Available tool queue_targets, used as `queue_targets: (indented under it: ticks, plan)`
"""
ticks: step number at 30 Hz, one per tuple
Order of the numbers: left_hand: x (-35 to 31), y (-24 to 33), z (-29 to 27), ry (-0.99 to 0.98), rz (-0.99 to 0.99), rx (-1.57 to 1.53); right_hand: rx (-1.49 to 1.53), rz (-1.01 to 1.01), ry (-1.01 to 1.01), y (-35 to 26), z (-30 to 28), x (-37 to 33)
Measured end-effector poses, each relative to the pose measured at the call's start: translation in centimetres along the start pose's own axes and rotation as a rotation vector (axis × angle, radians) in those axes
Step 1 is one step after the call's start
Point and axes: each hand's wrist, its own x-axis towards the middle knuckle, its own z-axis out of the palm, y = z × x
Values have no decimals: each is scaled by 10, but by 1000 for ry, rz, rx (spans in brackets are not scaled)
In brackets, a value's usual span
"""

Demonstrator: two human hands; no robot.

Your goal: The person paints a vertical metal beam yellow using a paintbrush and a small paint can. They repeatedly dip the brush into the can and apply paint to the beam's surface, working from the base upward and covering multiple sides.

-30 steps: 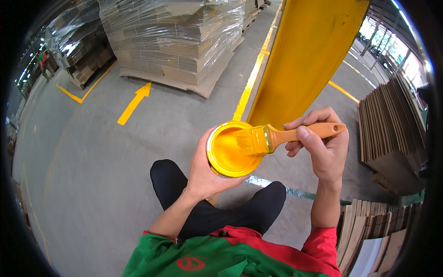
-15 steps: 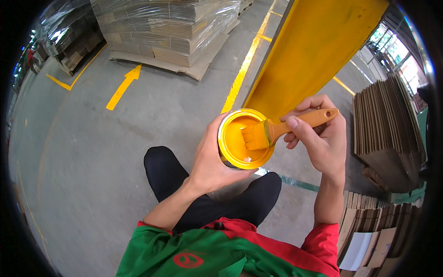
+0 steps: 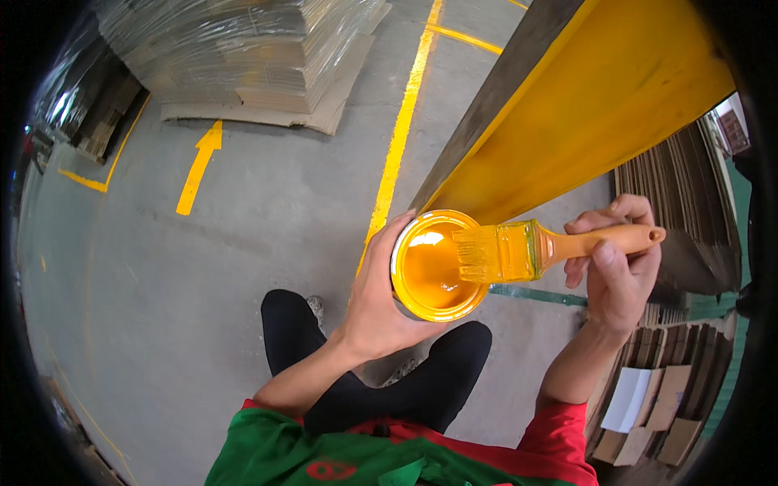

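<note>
Your right hand [image 3: 620,279] pinches the brush [image 3: 547,249] by its handle between thumb and fingers, the bristles reaching over the right rim of the can [image 3: 438,314]; whether they touch the paint [image 3: 423,269] is unclear. Your left hand [image 3: 379,298] curves wide around the can's side, gripping it upright above the floor [image 3: 243,251]. Beyond stands a yellow post [image 3: 600,105], with a wrapped stack [image 3: 243,49] farther off to the left.

Our L hand [image 3: 378,298] is curved in a C-shape, gripping. Our R hand [image 3: 622,271] is in a pinch grip w/ thumb [image 3: 611,261] opp. bent fingers [image 3: 630,207]. L forearm [image 3: 312,374] & R forearm [image 3: 577,368] both slant fwd, to the R.
</note>
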Motion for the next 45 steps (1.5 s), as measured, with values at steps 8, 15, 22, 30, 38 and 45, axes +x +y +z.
queue_targets:
  ticks: [8, 15, 22, 30, 38, 45]
  plan:
    - [65, 155, -19, -54, 8, -49, 165, 92, 115, -115, -11, 15]
    - [91, 256, -21, -45, -3, -74, -68, 51, 235, -232, -19, 37]
    - [85, 260, -21, -71, -63, -104, 443, 350, 700, -209, 2, 12]
    - [87, 238, -36, -129, -74, -89, 802, 377, 683, -169, 28, -12]
    - [97, 210, -51, -132, -27, -188, -140, -324, 513, -151, 70, -9]
    - [72, 201, -81, -182, -174, -106, -529, -475, 517, -133, 98, 17]
